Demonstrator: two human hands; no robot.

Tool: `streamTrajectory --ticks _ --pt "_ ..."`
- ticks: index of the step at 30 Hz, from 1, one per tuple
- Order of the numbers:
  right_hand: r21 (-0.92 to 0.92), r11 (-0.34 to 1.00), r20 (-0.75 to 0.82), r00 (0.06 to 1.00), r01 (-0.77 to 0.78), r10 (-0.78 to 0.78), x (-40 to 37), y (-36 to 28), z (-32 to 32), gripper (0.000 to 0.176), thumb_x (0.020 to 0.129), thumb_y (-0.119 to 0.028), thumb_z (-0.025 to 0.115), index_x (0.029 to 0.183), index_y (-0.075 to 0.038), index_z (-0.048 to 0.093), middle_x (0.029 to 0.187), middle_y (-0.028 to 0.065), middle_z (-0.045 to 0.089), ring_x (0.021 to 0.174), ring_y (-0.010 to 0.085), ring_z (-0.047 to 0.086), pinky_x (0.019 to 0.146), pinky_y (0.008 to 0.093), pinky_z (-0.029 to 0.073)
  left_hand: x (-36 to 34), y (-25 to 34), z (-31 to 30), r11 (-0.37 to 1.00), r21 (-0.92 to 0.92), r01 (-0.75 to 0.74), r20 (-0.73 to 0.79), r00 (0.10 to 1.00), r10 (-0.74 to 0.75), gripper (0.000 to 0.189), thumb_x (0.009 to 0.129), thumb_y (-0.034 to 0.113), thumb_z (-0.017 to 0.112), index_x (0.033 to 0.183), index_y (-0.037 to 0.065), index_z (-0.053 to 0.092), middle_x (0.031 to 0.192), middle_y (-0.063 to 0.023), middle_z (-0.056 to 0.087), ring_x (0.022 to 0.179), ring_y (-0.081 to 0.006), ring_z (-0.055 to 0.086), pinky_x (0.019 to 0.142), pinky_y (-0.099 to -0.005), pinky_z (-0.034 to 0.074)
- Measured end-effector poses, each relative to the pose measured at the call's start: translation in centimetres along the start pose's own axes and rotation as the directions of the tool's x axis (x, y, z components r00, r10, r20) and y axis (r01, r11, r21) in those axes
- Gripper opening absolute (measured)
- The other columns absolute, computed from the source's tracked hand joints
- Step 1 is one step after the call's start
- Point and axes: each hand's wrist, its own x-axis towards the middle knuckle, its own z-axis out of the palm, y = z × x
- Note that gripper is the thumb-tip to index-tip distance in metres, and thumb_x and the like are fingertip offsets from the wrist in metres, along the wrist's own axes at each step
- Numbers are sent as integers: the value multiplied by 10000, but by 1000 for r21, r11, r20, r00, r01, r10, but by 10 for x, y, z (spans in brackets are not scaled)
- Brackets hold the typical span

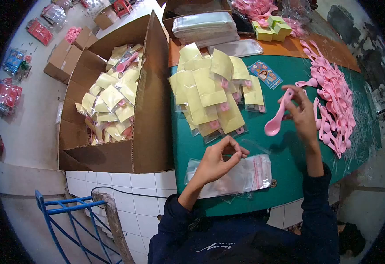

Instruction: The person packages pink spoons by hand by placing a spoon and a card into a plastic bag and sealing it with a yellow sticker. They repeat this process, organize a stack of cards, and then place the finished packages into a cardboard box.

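My right hand (301, 115) grips a pink spoon (279, 115) by its handle, with the bowl hanging down to the left over the green tabletop. My left hand (221, 159) is closed in a pinch above a stack of clear plastic bags (241, 175); a faint clear film shows beside its fingertips, but I cannot make out whether they hold it. Beyond the left hand lies a pile of packed bags (208, 90) with cream cards and pink spoons inside. Many loose pink spoons (333, 97) are heaped to the right of my right hand.
A large open cardboard box (152, 105) at the left holds more packed bags. At the back are a stack of clear sleeves (205, 26), yellow-green small boxes (279, 27) and a blue printed card (265, 75). A blue metal frame (64, 207) stands lower left.
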Motion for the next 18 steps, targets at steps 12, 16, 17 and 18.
streamTrajectory --ticks 12,16,17,18 --pt "154 972 -167 974 177 -151 -31 -7 36 265 871 -55 553 1105 1 442 866 109 581 673 146 624 554 269 561 1 6 1 935 -346 83 -123 983 -132 263 858 37 587 1073 8 439 901 -147 664 856 -155 633 728 -244 519" --pt "112 976 -127 977 184 -170 -37 -9 41 285 858 -44 569 1106 -11 432 796 96 599 672 147 628 559 263 541 2 7 1 935 -344 82 -144 980 -139 273 866 52 582 1108 5 465 936 -122 658 848 -122 621 735 -231 508" --pt "80 980 -121 978 183 -172 -38 -9 42 283 855 -40 573 1098 -14 431 782 94 603 670 147 629 562 262 537 2 7 3 932 -356 74 -145 980 -134 272 869 56 580 1113 3 472 949 -115 655 847 -112 616 733 -225 504" --pt "49 982 -114 978 182 -175 -39 -10 44 282 851 -36 577 1090 -16 430 769 92 607 669 148 631 564 261 533 2 7 4 929 -364 62 -137 983 -119 273 872 58 577 1119 2 476 962 -114 651 854 -108 610 738 -223 501"
